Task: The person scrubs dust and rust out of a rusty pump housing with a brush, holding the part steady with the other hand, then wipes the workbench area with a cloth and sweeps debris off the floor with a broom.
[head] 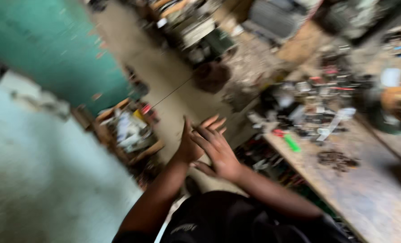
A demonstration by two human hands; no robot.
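Observation:
The head view is blurred and tilted. My left hand [189,141] and my right hand [218,153] meet in front of my body, palms pressed or rubbing together, fingers stretched out and pointing away from me. Neither hand holds anything that I can see. Both bare forearms rise from a black garment [236,220] at the bottom. The hands hover over a bare concrete floor [173,85], beside the wooden workbench [367,193] on the right.
The workbench carries cluttered metal parts and tools [317,108], a small green object [292,143], a dark pile of debris [337,158] and an orange disc-shaped thing [398,100]. A teal wall [56,49] stands left. A wooden crate of scrap [128,130] sits on the floor.

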